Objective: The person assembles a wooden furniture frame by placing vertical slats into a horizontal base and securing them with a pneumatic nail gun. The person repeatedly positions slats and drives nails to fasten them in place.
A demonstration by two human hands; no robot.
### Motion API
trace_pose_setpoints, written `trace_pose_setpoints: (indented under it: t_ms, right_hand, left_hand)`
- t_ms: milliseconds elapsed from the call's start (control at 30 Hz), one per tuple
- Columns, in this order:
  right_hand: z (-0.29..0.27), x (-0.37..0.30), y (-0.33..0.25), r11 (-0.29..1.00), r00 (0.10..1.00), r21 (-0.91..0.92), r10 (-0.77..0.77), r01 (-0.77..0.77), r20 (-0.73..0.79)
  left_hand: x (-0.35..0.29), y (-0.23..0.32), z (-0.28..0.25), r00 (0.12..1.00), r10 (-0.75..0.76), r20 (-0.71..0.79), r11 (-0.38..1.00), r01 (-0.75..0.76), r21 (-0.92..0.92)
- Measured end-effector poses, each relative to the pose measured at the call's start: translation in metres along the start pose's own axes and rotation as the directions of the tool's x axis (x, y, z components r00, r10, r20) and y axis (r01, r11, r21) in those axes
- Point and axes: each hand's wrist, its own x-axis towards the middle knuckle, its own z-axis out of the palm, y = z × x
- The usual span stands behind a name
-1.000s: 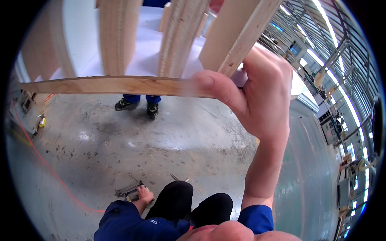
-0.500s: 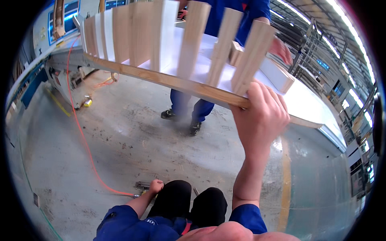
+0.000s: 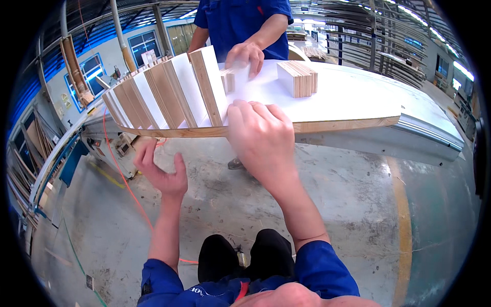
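Note:
A white-topped board (image 3: 353,102) with a bare wood edge spans the view in front of me. Along its left part stands a row of upright slats (image 3: 162,94), some white, some bare wood. My right hand (image 3: 263,135) is closed over the board's near edge, its fingers on top beside the last slat (image 3: 207,84); the thumb is hidden. Below the edge, further left, my left hand (image 3: 162,171) is raised with fingers apart, holding nothing. Across the board a co-worker's hand (image 3: 245,56) reaches down near a small wooden block (image 3: 228,80), partly blurred.
A layered block with a white side (image 3: 294,79) sits on the board to the right. Under the board, an orange hose (image 3: 125,179) runs over the concrete floor (image 3: 348,204). A co-worker in blue (image 3: 240,25) stands on the far side. Racks of boards (image 3: 348,41) are behind.
My left hand has come up from low beside my knee to below the board's edge. The slats near my right hand no longer stand apart there. My view has tilted up.

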Motion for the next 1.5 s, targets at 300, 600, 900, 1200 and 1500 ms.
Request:
trace_pose_setpoints:
  t_ms: [300, 600, 900, 1200, 1500]
  right_hand:
    - [-0.004, -0.001, 0.005, 1.000, 1.000, 0.022, -0.016, 0.016, 0.003]
    - [-0.002, -0.005, 0.005, 0.999, 1.000, 0.044, -0.011, 0.010, 0.009]
    - [0.002, -0.006, 0.006, 1.000, 0.999, -0.007, -0.030, 0.030, 0.014]
    - [-0.003, -0.005, 0.006, 0.999, 0.997, 0.008, -0.050, 0.049, 0.051]
    - [-0.038, 0.005, 0.018, 0.955, 0.971, 0.285, -0.139, 0.080, 0.194]
  left_hand:
    - [0.036, 0.023, 0.030, 0.997, 0.069, -0.034, 0.994, -0.066, 0.083]
    - [0.028, 0.016, 0.040, 0.993, -0.067, -0.095, 0.994, 0.075, 0.084]
    - [0.024, 0.006, 0.042, 0.995, -0.057, -0.088, 0.995, 0.064, 0.079]
    - [0.026, 0.012, 0.045, 0.989, -0.091, -0.119, 0.994, 0.098, 0.055]
    - [0.027, 0.014, 0.042, 0.990, -0.096, -0.103, 0.995, 0.095, -0.010]
